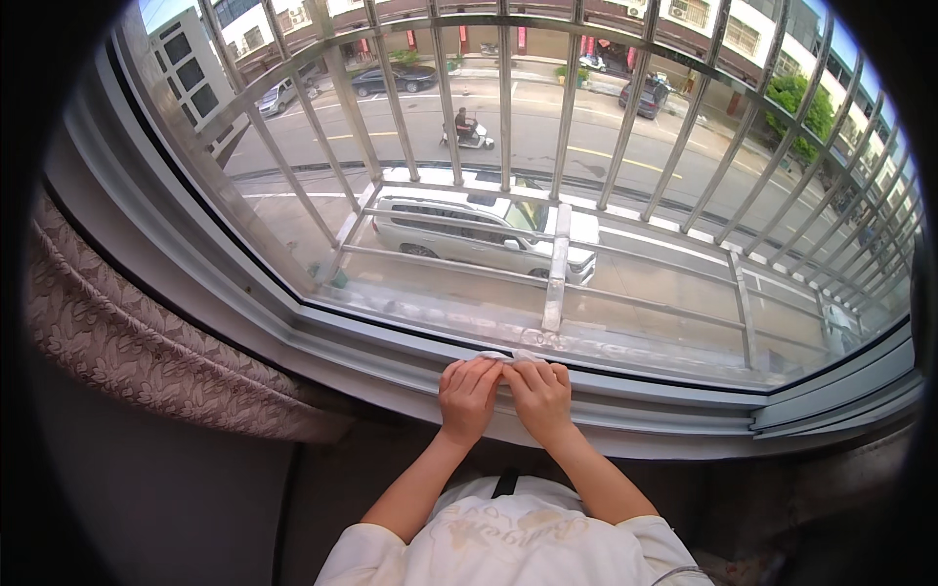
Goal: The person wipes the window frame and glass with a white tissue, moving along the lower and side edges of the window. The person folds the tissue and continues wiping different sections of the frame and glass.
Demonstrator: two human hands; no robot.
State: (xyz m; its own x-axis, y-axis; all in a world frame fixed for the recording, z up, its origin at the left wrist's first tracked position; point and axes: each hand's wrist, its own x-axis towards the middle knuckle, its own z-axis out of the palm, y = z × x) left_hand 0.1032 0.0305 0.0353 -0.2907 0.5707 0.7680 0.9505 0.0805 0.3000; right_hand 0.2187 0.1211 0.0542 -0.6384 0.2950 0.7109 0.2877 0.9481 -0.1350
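Note:
Side by side at the lower window frame [635, 386] are my two hands, close enough to touch. My left hand [467, 393] and my right hand [540, 393] have their fingers curled and pinched together. Between and just beyond the fingertips shows a bunched white tissue [496, 356], thin and crumpled; most of it is hidden by the fingers. Both hands press close to the frame's inner edge, below the glass. The thumbs are mostly hidden.
Beyond the glass stand metal security bars [505, 107], with a crossbar and bracket [555, 278] low down. A patterned curtain [147, 332] hangs at the left. Outside lie a street, a white car [469, 230] and a scooter rider [467, 130].

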